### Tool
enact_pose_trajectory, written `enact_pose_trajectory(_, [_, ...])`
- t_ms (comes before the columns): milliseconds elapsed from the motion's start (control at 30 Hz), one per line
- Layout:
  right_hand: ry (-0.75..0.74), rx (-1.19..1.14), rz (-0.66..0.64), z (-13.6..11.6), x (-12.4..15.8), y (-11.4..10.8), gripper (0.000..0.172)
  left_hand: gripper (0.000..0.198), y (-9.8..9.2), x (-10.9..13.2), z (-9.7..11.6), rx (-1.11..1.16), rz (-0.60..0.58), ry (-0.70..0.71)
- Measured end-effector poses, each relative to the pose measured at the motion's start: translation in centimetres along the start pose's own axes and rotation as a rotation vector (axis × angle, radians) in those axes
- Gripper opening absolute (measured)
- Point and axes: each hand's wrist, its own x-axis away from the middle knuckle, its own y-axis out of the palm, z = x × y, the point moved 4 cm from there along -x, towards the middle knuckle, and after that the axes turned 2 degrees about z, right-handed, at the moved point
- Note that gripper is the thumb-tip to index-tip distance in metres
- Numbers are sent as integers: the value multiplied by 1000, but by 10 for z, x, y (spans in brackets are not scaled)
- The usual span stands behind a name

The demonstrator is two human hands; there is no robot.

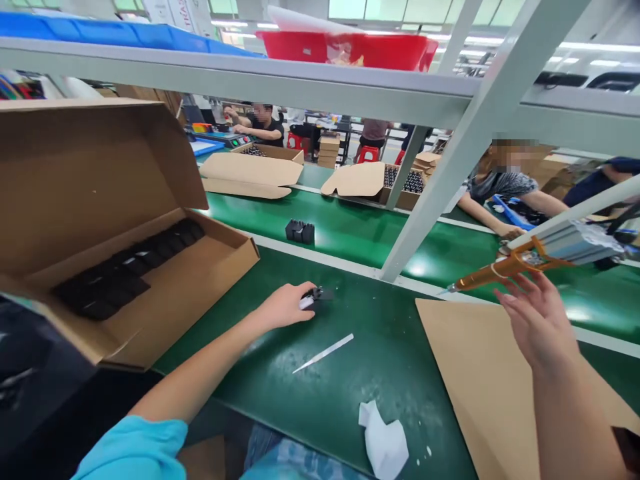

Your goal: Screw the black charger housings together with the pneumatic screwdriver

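My left hand (287,305) is closed around a small black part (320,294), just above the green work surface (250,383). A light piece shows between its fingers. On the right, my right hand (543,320) is raised with fingers apart, beside an orange dispensing gun (493,272) with a thin nozzle pointing left; whether the fingertips touch it I cannot tell. A white pointed strip (324,353) lies in front of my left hand. Nearer me rests a crumpled white tissue (384,443).
An open cardboard box (200,293) with rows of black parts stands at left. A flat cardboard sheet (480,373) lies at right. One black block (300,231) sits on the green conveyor belt (350,227). A slanted metal post (440,193) stands ahead. Co-workers sit beyond.
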Motion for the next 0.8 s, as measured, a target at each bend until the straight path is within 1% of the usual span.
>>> enact_pose_trajectory(100, [46,-41,-70,-2,5,29,60,67,19,19,1,24,15,28])
enact_pose_trajectory(167, [84,-81,-90,-1,8,43,55,80,24,27,4,67,55,101])
enact_pose_trajectory(200, [97,-115,-85,-1,10,48,53,82,24,28,6,87,76,136])
enact_pose_trajectory(233, [102,-157,-66,0,10,52,51,79,24,28,7,98,88,170])
enact_pose_trajectory(300, [92,-237,-16,2,12,59,50,64,23,22,11,110,82,254])
enact_pose_trajectory(400, [62,-350,8,2,20,77,52,37,23,9,13,172,19,363])
enact_pose_trajectory(433, [57,-399,9,2,25,85,52,31,24,5,12,212,-1,367])
enact_pose_trajectory(500, [47,-506,26,-1,38,103,45,24,26,2,7,299,-8,326])
enact_pose_trajectory(567, [38,-578,36,-6,53,122,40,25,27,5,2,343,7,288])
enact_pose_trajectory(600, [34,-601,28,-9,60,132,39,30,28,9,0,344,5,282])
enact_pose_trajectory(700, [19,-677,-40,-20,76,164,36,50,27,23,-2,308,-41,308])
enact_pose_trajectory(767, [1,-719,-92,-28,84,184,31,56,27,30,-2,285,-58,332])
enact_pose_trajectory(800, [-9,-732,-109,-32,88,193,29,56,27,32,-2,274,-42,325])
